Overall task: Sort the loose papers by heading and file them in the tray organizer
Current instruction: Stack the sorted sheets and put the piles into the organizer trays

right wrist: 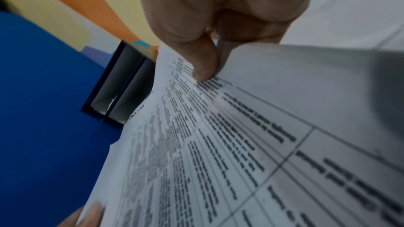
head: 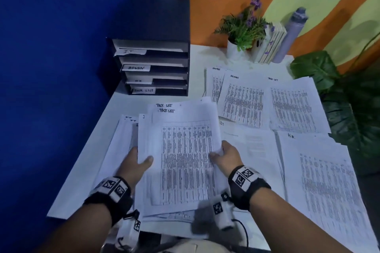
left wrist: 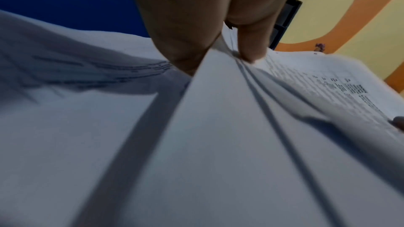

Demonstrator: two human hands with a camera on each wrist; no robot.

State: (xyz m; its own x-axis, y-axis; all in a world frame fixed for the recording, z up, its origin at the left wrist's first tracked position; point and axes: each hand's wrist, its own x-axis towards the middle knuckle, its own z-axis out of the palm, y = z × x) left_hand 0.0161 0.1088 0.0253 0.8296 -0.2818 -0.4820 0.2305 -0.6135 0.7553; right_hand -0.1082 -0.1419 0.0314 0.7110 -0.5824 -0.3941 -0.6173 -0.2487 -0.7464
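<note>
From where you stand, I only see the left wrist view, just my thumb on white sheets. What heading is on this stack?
Observer: The held stack is headed TASK LIST, per the head view.
Operator: Is my other hand on it?
Observer: Yes, the right hand pinches its right edge; the left hand grips the left.
Operator: Where is that slot?
Observer: The tray organizer has its TASK LIST label on the bottom tray.

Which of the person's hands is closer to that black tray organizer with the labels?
Left. The left hand grips the held stack's left edge, on the side where the tray organizer stands. The right hand pinches the right edge, farther across the table.
</note>
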